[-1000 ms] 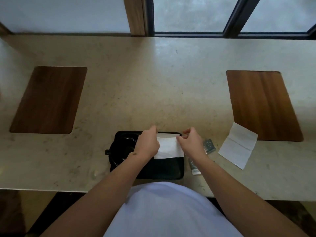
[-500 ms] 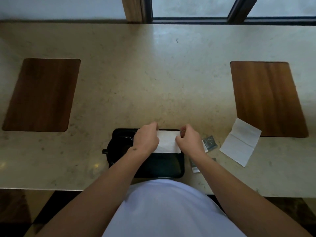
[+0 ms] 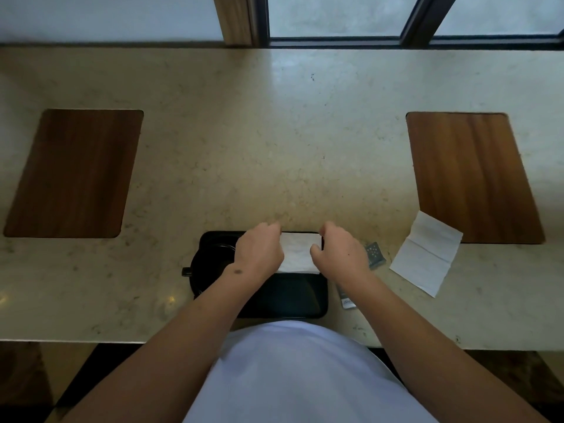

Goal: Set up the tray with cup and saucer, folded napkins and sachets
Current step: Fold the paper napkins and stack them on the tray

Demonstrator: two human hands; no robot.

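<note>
We see both forearms reaching fwd; left hand (image 3: 259, 251) & right hand (image 3: 338, 254), knuckles up, fingers curled, pinching the white napkin (image 3: 297, 254) over the black tray (image 3: 293, 297) on the worktop (image 3: 274, 148).

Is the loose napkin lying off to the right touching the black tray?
Apart. The head view shows the unfolded napkin lying on the counter well right of the tray, with bare counter and sachets between them.

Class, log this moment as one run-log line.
stage: folding napkin over tray | left hand: pinches napkin | right hand: pinches napkin | spare napkin, sachets: on counter
</note>
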